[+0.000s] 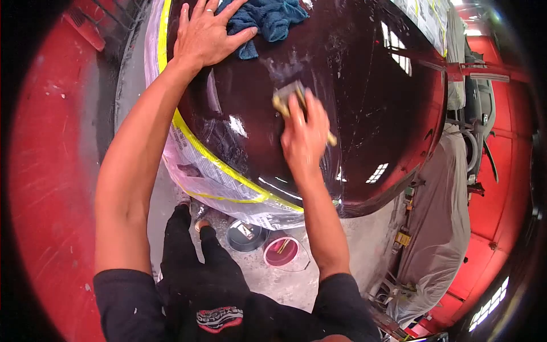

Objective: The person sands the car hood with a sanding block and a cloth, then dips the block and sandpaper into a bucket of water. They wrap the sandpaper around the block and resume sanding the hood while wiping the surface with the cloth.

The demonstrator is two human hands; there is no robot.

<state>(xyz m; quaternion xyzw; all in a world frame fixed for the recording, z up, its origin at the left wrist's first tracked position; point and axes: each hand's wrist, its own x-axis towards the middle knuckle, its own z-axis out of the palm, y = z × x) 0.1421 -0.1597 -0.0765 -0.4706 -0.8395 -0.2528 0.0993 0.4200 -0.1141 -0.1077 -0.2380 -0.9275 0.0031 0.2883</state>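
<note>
The small yellow-edged grey sanding pad (288, 96) lies flat on the glossy dark maroon curved body panel (370, 102), near its middle, over a dull whitish smear. The right hand (305, 137) covers it, grip pressed together on the pad from above. The left hand (205, 37) rests spread flat on the panel, touching the crumpled blue cloth (272, 17). Yellow masking tape (222, 165) borders the near edge. Probable fault: uneven finger pressure, or trapped grit, may score the finish.
</note>
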